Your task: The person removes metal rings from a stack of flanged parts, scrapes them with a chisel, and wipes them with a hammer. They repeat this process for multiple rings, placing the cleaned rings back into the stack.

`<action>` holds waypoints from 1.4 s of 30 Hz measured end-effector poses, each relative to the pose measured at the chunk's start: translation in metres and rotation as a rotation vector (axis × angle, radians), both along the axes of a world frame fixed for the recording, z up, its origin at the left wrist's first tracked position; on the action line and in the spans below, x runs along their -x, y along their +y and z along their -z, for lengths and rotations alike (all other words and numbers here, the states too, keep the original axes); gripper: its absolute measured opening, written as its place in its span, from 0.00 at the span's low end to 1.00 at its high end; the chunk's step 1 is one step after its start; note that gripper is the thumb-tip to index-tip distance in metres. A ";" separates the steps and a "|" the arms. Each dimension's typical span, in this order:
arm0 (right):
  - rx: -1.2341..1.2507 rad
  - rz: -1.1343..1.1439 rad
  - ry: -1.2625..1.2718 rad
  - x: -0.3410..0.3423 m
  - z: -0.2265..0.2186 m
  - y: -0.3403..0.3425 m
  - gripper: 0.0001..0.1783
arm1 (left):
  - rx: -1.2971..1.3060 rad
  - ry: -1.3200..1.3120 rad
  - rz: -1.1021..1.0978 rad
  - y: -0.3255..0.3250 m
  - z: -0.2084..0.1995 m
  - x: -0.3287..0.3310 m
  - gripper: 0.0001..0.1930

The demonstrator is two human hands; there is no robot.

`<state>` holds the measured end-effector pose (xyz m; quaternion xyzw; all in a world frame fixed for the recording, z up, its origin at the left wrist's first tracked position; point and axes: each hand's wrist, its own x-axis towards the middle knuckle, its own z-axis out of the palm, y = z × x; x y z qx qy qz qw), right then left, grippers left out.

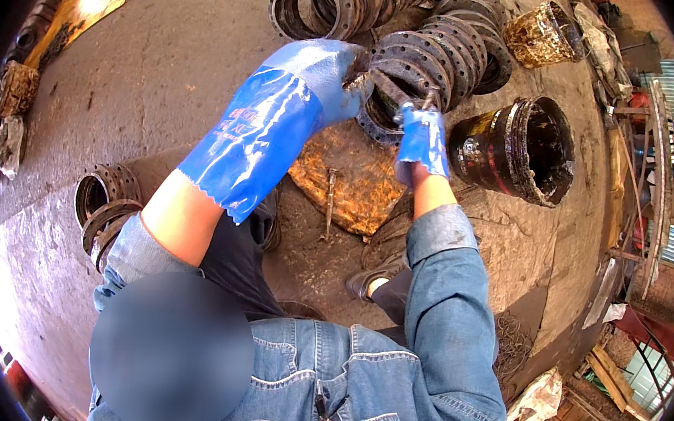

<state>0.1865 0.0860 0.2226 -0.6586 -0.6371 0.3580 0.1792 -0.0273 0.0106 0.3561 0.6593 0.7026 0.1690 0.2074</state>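
My left hand (332,78), in a long blue rubber glove, is closed at the near end of a row of dark steel flange rings (426,58). My right hand (425,134), in a blue glove with the cuff lower on the wrist, has its fingers curled beside it. A dark, bar-like piece (392,87) spans the gap between both hands; its exact kind is unclear. Just below it is the greasy rim of a flange ring (378,126) with bolt holes. Under the hands lies a stained orange-brown slab (348,175), with a thin metal rod with a wider head (330,202) across its near edge.
A black, grease-coated bucket (511,149) lies tipped right of my right hand. Farther back stands a smeared pail (541,36). More flange rings (315,4) line the far side, and a few rings (109,203) sit at left. Scrap wood (619,379) is at right.
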 end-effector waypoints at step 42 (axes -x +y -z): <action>0.127 -0.279 -0.501 0.008 0.048 0.036 0.23 | -0.023 0.015 -0.109 -0.002 -0.010 0.015 0.20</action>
